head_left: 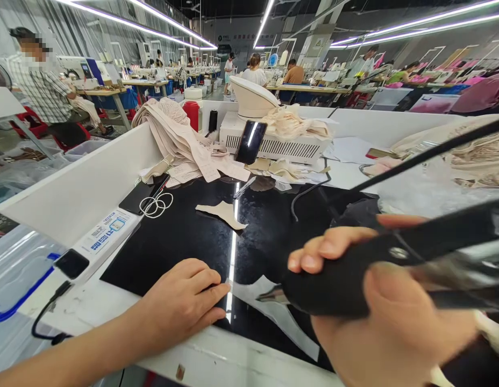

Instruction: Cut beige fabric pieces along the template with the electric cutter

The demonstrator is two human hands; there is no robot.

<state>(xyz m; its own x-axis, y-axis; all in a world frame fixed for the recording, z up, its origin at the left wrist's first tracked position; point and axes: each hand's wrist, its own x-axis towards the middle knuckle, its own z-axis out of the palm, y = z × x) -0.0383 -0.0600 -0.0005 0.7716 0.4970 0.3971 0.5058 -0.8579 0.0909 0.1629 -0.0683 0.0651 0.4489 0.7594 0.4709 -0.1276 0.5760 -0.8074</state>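
My right hand (pixel 394 312), blurred and close to the camera, is wrapped round a black hand-held tool (pixel 334 285) with a pointed metal tip and a black cord. The tip touches or hovers just over a pale curved fabric piece (pixel 284 317); I cannot tell which. That piece lies on a glossy black board (pixel 172 247). My left hand (pixel 185 301) rests at the board's front left with its fingers stretched out, fingertips at the piece's left end. Farther back on the board lies a similar cream piece (pixel 223 212).
Behind the board are stacked cream fabric strips (pixel 189 145), a phone (pixel 251 142) propped against a white vented box (pixel 282 146), and a red thread cone (pixel 191 115). A white cable (pixel 156 205) and a labelled box (pixel 106 234) lie left. People work at far tables.
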